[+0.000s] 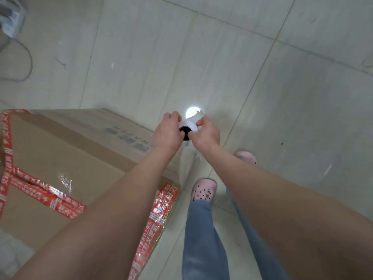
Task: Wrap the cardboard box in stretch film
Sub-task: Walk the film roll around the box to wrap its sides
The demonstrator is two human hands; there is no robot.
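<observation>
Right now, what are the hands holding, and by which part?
The left hand and right hand grip the stretch film roll by its upper end.

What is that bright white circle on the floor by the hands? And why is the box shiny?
Head view: the circle is probably a lamp's glare on the glossy floor, just past the stretch film roll; head view again, the cardboard box top has small shiny streaks, and its printed lettering looks blurred.
</observation>
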